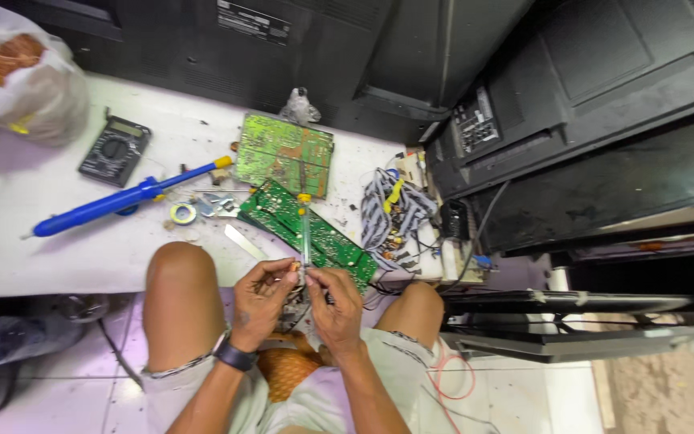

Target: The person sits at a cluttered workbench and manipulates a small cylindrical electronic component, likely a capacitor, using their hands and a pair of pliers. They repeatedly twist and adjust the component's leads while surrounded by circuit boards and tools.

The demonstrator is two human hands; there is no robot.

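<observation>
Far left on the tabletop (pixel 10 241), a white plastic bag (pixel 18 72) with brownish stuff inside is sitting at the back corner. Next to it, a dark multimeter (pixel 114 149) is lying flat. A blue desoldering pump (pixel 118 201) is lying diagonally, with a small solder reel (pixel 183 213) just beside its middle.

Centre: two green circuit boards are lying out, the larger one (pixel 284 153) further back, the longer one (pixel 311 229) angled toward the person's knees. A clear-handled screwdriver (pixel 305 229) is lying across the longer board, tip pointing toward the hands.

Below the table edge, both hands are working together between the knees. Left hand (pixel 260 309), with a dark wristband, is pinching a small component (pixel 293 266) at the fingertips. Right hand (pixel 337 309) is closed too, fingertips meeting the left's on the same part; can't tell exactly what else it is gripping, dark bits hanging under it are too small to read.

Right of the boards, a tangle of grey ribbon cables and connectors (pixel 395 213) is piled at the tabletop edge. Further right, dark television chassis backs (pixel 588 104) are stacked.

Progress, judging by layout: boards are already out of the sets and exposed, tools set down. Small part is being handled off-board, so refit and reassembly are looking not yet done.
</observation>
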